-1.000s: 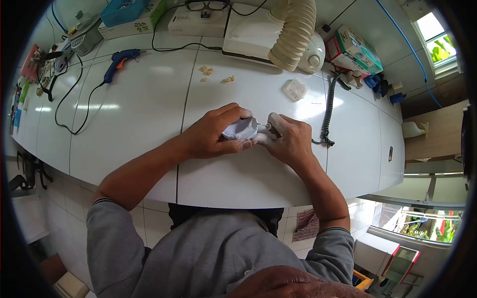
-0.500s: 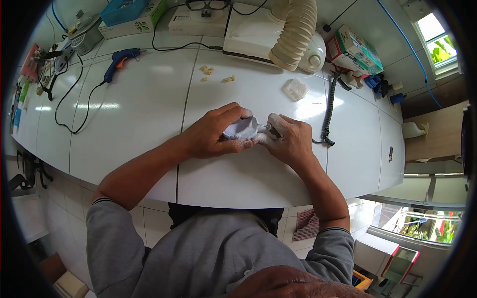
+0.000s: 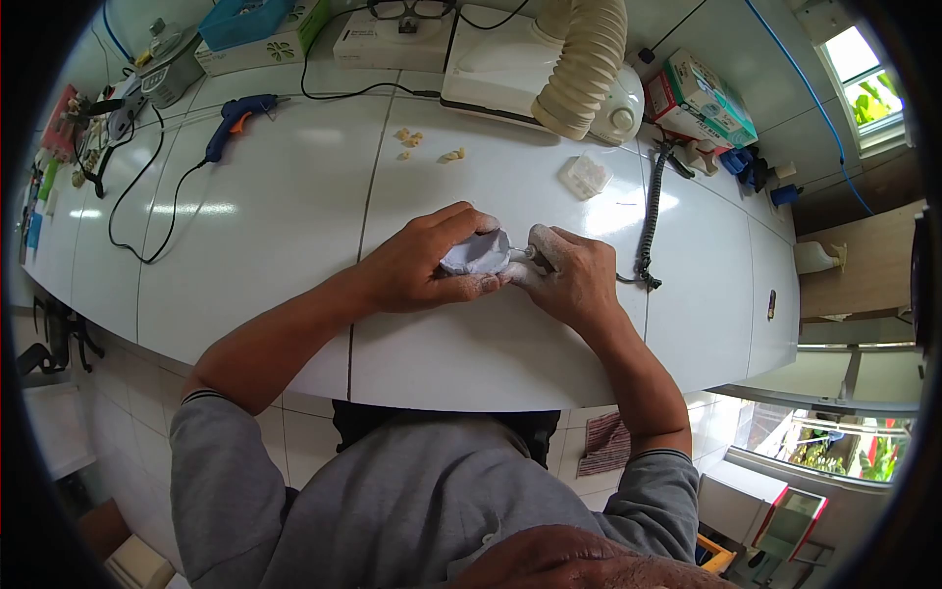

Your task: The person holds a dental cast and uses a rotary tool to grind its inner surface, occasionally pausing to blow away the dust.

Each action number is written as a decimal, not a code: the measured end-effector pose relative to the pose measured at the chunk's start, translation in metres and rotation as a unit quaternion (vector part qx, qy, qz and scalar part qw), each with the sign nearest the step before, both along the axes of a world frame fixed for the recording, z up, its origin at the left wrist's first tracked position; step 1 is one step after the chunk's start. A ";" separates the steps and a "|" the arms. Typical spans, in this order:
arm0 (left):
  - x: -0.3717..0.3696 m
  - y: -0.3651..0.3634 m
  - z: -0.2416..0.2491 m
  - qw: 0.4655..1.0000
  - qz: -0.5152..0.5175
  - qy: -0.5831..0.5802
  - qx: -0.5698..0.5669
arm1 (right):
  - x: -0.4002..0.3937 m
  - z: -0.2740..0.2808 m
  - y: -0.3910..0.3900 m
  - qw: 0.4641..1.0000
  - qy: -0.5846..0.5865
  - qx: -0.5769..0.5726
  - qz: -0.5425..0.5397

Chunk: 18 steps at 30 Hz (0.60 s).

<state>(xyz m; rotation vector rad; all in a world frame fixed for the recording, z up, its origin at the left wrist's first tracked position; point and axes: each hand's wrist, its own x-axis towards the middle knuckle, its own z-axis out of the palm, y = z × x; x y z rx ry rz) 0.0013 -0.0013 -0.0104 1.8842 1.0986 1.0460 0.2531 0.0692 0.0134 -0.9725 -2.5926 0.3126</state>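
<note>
A pale grey plaster cast (image 3: 478,257), hollowed on top, sits in my left hand (image 3: 420,260), with thumb and fingers closed around its two sides. White dust coats the fingertips of both hands. My right hand (image 3: 579,277) is closed around a rotary handpiece (image 3: 531,251); its thin metal shank points left and meets the right edge of the cast. Most of the handpiece is hidden by the fingers. Both hands are close together over the white tiled bench (image 3: 461,358).
Beyond my hands lie small yellowish pieces (image 3: 410,140) and a clear little box (image 3: 586,177). A coiled black cord (image 3: 652,216) runs along the right. A white machine (image 3: 496,74) with a ribbed hose (image 3: 586,69) stands at the back. To the left rests a blue glue gun (image 3: 235,123).
The cast has tilted very slightly in my left hand. Otherwise both hands and the handpiece keep their places.
</note>
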 end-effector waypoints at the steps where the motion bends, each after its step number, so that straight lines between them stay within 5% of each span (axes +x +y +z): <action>1: 0.000 0.000 0.002 1.000 0.000 0.002 -0.005 | 0.000 0.000 0.000 1.000 0.001 -0.001 0.000; 18: -0.001 0.000 -0.002 1.000 -0.002 0.004 0.000 | 0.001 0.000 0.001 1.000 -0.004 -0.006 0.002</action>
